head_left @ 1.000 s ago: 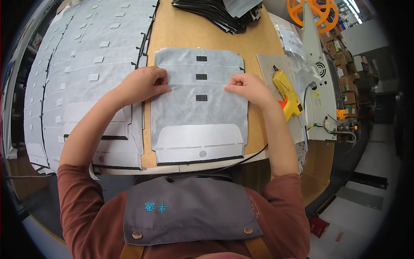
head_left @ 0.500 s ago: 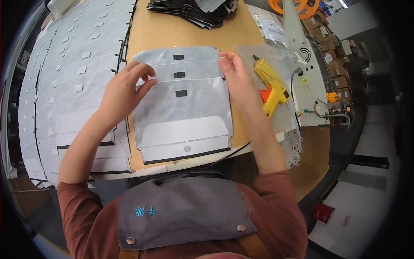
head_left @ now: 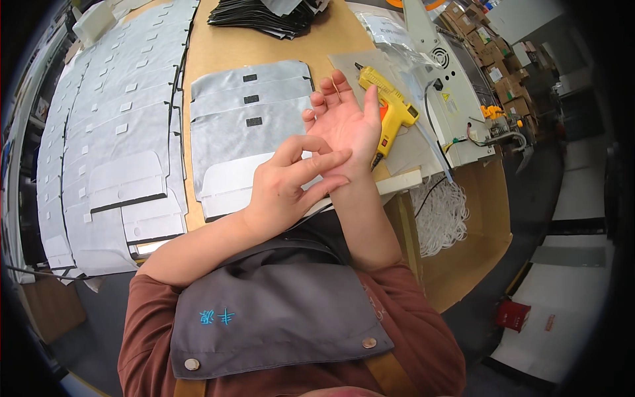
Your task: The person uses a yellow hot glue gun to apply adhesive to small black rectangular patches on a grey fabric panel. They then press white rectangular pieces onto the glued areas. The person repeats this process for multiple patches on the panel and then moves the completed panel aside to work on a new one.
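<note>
My right hand (head_left: 344, 126) is raised, palm up, with its fingers spread and nothing in it. Against its wrist rest the thumb and forefinger of my left hand (head_left: 284, 178); their tips stay apart, and no object shows between them. Below and left of the hands, a grey fabric stack with a white flap (head_left: 231, 175) lies on the table. Three small black rectangular patches (head_left: 254, 122) run up its middle. My left hand and forearm hide its lower right part. Just right of my right hand lies a yellow glue gun (head_left: 393, 122) with an orange trigger.
Grey sheets with small white patches (head_left: 99, 145) cover the table's left side. A pile of black-edged pieces (head_left: 264, 18) lies at the back. To the right are a pale machine (head_left: 456, 99) and a cardboard box (head_left: 479, 231) containing white stringy loops (head_left: 442, 218).
Both hands have left the fabric stack. My right hand has turned palm up, and my left has crossed over to touch its wrist. The whole view has shifted.
</note>
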